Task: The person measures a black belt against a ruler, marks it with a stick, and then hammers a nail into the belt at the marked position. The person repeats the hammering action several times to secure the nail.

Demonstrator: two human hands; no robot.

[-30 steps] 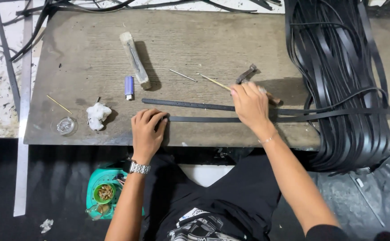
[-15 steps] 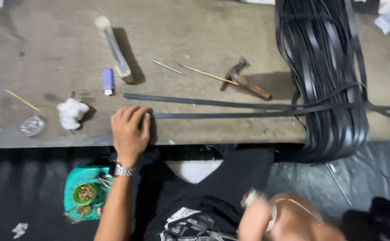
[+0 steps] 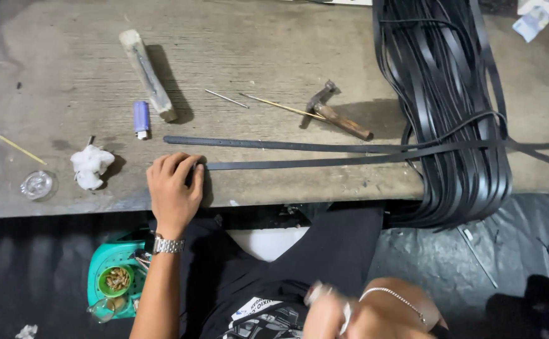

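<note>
The right hand [image 3: 375,311] has left the strap [image 3: 299,164] for the lap at 6 o'clock, blurred, grip unclear, while the left hand [image 3: 174,188] stays flat on its end.

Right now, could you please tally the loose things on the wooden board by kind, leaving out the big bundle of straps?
Flat black straps laid out: 2
Hammer: 1
Lighter: 1
Wooden block: 1
Thin sticks: 2
Metal pin: 1
White wad: 1
Glass dish: 1
Total: 10
</note>
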